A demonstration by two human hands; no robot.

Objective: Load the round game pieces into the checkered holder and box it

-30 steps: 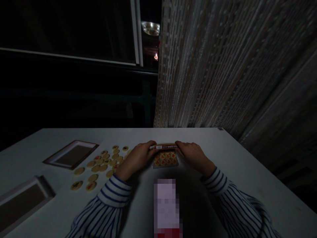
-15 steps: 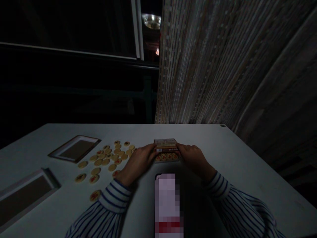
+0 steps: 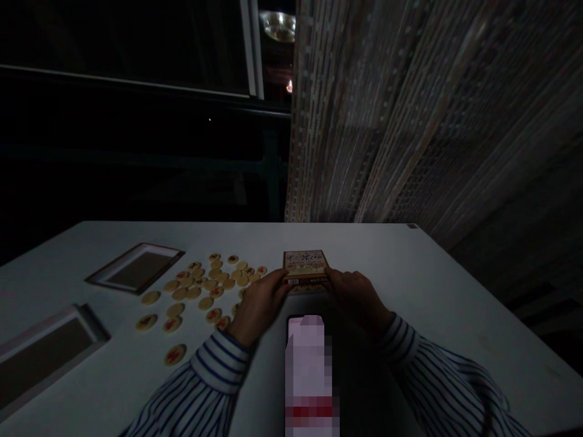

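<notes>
Both hands grip a small printed box lid (image 3: 304, 261) over the middle of the white table. My left hand (image 3: 257, 303) pinches its left near corner, thumb along the front edge. On the opposite corner, my right hand (image 3: 357, 297) is closed the same way. Just under the lid's front side shows a thin strip of a box with round Chinese chess pieces (image 3: 310, 288); most of it is covered. Loose wooden Chinese chess pieces (image 3: 194, 293), with red or dark marks or plain faces, lie scattered left of my left hand.
A phone (image 3: 307, 364) with a blurred screen lies close in front of me. Two open shallow trays or lids, one farther (image 3: 136, 267) and one nearer (image 3: 86, 328), rest on the left. Behind the table (image 3: 387, 243) hangs a string curtain (image 3: 346, 121).
The lid has tipped flatter and come down toward me, so its printed top shows and the row of pieces beneath is mostly covered. Both hands moved with it.
</notes>
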